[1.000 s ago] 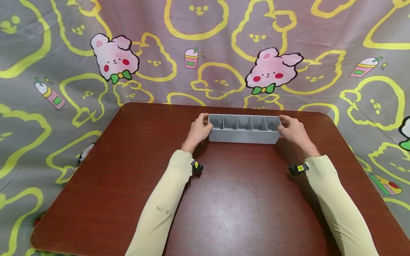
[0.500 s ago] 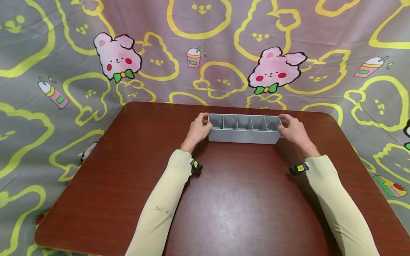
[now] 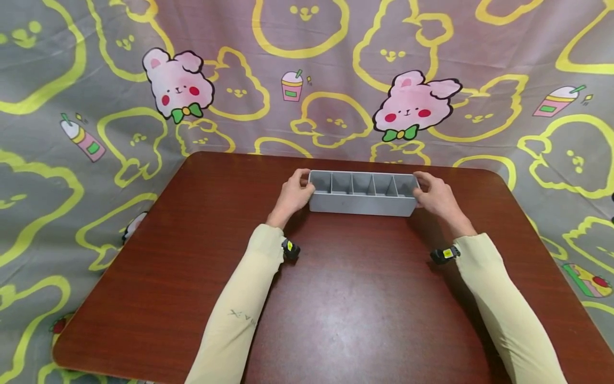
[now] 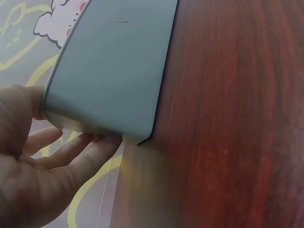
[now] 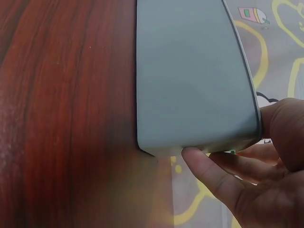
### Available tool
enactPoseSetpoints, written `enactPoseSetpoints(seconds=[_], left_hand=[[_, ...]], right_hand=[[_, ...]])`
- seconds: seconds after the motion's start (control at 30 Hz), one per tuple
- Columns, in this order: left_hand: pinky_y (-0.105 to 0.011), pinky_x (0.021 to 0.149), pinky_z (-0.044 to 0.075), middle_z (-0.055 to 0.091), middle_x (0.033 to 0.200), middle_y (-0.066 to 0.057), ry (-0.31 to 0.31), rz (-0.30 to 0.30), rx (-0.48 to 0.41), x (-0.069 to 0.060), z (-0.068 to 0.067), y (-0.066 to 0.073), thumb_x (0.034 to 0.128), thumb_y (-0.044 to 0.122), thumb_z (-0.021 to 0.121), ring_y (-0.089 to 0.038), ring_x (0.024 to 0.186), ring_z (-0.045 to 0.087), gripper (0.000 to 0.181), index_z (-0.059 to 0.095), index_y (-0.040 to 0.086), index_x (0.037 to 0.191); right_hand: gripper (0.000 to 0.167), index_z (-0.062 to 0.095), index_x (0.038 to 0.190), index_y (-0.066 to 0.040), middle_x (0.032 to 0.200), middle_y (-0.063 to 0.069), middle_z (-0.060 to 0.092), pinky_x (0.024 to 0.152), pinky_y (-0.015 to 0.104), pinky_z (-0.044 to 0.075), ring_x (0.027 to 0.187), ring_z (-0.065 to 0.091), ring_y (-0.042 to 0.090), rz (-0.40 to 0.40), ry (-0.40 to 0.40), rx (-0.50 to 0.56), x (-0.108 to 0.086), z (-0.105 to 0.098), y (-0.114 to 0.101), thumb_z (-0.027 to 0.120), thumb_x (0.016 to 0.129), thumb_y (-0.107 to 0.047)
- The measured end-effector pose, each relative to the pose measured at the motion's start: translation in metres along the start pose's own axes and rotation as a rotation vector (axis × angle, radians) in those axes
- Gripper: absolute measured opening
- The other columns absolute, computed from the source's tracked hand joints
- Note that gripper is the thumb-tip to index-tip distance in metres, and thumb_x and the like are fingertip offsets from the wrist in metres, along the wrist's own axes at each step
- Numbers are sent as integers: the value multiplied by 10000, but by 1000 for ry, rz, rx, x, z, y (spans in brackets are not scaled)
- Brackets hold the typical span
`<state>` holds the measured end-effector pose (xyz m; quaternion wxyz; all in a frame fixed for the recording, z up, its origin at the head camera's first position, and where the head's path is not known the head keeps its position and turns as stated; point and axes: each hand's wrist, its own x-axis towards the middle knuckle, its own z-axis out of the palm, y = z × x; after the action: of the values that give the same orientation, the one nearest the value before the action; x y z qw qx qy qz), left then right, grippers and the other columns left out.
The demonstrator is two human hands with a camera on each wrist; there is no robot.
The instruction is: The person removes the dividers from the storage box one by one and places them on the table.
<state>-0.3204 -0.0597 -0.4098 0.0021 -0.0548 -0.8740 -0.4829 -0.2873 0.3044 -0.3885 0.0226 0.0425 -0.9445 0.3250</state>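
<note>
Grey divided tray (image 3: 362,205), one: between our left hand (image 3: 293,193) and right hand (image 3: 437,197), each pinching an end, presumably to steady it.

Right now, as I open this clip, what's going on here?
A person is gripping a grey five-compartment box with both hands, one at each short end: the left hand and the right hand. The box is upright, open side up, toward the far edge of a reddish-brown table. Its base sits on the tabletop or very close to it; I can't tell which. A cartoon-print cloth hangs behind.
</note>
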Motion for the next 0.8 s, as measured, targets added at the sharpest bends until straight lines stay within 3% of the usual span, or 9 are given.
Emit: enactPoseSetpoints(seconds=[0.2, 0.8], left_hand=[[-410, 942, 489, 642, 1236, -115, -6, 1, 3, 1, -2, -2, 908, 206, 538, -241, 1133, 612, 505, 465, 175, 1407], [-408, 935, 486, 655, 1182, -121, 9, 14, 6, 4, -8, -7, 901, 180, 523, -246, 1061, 631, 506, 485, 176, 1406]], right_hand=[[547, 370, 1493, -49, 1458, 296, 443, 632, 205, 528, 780, 718, 279, 2, -8, 22, 0, 2, 1, 470, 958, -112], [559, 350, 1513, -74, 1476, 292, 423, 682, 284, 568, 794, 717, 253, -13, -22, 50, 1, 9, -3, 472, 970, -132]])
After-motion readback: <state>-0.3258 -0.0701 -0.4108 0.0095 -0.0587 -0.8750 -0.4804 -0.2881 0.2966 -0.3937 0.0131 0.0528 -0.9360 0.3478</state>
